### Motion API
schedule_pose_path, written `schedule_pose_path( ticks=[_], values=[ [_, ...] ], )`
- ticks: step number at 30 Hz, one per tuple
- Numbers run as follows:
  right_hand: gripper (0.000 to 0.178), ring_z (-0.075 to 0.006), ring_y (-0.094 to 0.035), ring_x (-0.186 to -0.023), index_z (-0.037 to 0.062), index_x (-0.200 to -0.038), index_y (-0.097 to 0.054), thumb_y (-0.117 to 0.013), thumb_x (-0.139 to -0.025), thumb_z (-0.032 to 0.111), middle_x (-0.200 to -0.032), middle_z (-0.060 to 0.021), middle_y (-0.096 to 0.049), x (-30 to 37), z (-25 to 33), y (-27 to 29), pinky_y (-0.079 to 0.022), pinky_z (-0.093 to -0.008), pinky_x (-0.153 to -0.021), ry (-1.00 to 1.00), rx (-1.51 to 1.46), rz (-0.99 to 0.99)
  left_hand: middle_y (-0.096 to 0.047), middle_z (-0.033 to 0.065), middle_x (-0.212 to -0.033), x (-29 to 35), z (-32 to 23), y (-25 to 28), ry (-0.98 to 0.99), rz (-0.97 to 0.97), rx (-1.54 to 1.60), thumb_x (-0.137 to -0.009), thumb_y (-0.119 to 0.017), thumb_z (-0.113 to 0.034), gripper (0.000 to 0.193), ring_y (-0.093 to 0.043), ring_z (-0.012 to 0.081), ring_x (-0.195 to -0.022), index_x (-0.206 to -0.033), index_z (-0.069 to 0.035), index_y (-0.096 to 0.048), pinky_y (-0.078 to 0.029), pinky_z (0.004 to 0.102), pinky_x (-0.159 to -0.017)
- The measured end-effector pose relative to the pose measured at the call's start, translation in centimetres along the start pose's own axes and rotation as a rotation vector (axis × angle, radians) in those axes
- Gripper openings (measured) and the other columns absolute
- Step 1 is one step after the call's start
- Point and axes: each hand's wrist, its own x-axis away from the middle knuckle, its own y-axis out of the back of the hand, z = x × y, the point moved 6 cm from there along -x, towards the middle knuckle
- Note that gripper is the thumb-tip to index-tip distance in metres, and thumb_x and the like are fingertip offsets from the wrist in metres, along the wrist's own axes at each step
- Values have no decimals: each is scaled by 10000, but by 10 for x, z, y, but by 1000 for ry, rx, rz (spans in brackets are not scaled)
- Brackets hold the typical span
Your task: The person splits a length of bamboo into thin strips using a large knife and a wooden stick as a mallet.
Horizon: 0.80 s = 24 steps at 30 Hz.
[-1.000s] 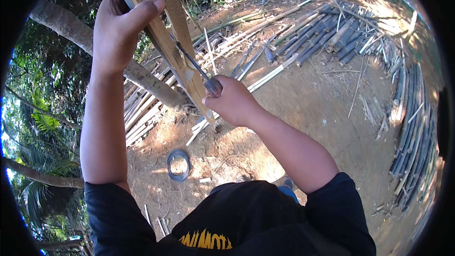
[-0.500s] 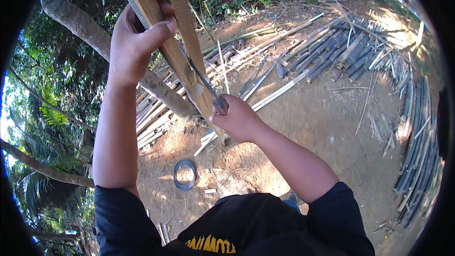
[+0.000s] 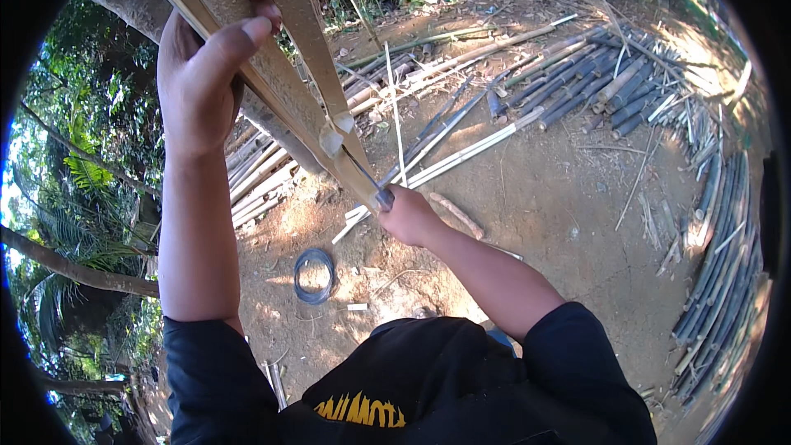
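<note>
My left hand is closed round one half of a split bamboo pole, thumb over its edge and fingers in the gap. The other half stands apart to the right, and the halves meet toward the lower end. Pale node pieces show inside the split. My right hand grips the dark handle of a knife, by the pole's lower part. Its thin blade runs up and left into the split; the blade's far end is hidden.
A tree trunk slants behind the pole at left. Bamboo poles lie piled at far right, with a long stack along the right side. A wire coil and a short stick lie on the dirt.
My left hand and the pole's upper end have moved left and up. More of the split's inside shows, with the node pieces plainer. My right hand has shifted slightly with the knife.
</note>
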Motion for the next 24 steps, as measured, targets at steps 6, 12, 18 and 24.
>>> schedule_pose_path(
  ticks=[6, 12, 18, 24],
  values=[
    [358, -389, -693, -953, 9, -1187, -570, -661, -880, 169, -1017, -227, -698, -9, -13, 9, -555, -464, -841, 7, 77, -162, -591, 30, -976, -24, 3, -43, -28, -269, 4, -778, -755, -191, 485, -568, 119, -867, -1188, -15, -563, -468, 276, -769],
    [350, -384, -682, -914, 6, -1161, -583, -662, -866, 177, -952, -206, -698, -5, -33, 38, -537, -457, -817, -36, 28, -327, -594, 32, -911, -65, 26, -88, -91, -174, -70, -778, -638, -140, 372, -556, 114, -820, -1115, 9, -584, -452, 265, -733],
    [339, -384, -683, -970, -4, -1212, -571, -591, -910, 149, -1003, -229, -694, 7, -70, 85, -545, -471, -839, -126, 222, -374, -634, 57, -946, -79, 35, -152, -50, -26, 53, -772, -633, -123, 434, -584, 133, -842, -1161, 54, -559, -480, 286, -787],
    [320, -382, -690, -951, 0, -1191, -578, -594, -898, 128, -990, -223, -697, 14, -84, 95, -545, -477, -831, -129, 245, -442, -667, 96, -1030, -89, 42, -176, 0, 109, 110, -764, -636, -123, 509, -612, 149, -908, -1225, 70, -540, -489, 287, -838]
  ],
)
